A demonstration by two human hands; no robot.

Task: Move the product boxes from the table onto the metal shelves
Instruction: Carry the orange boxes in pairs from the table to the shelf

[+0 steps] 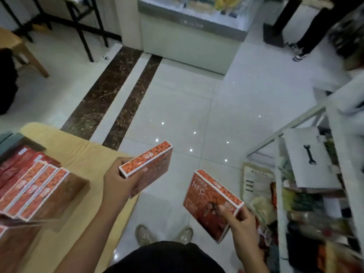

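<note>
The left hand (120, 179) grasps an orange box (151, 161) by its near end, fingers (145, 170) curled round it, holding it above the far right edge of the yellow worktop (82, 154). The right hand (241, 223) grips a second orange box (206, 200) at its near right corner, tilted, over the tiled floor (197, 107) between the worktop and the metal shelves (281, 223) on the right. A row of boxes (35, 189) stands on the worktop at the left.

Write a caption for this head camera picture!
Left hand grips the upper box, right hand grips the lower box, between the table and metal shelves.
</note>
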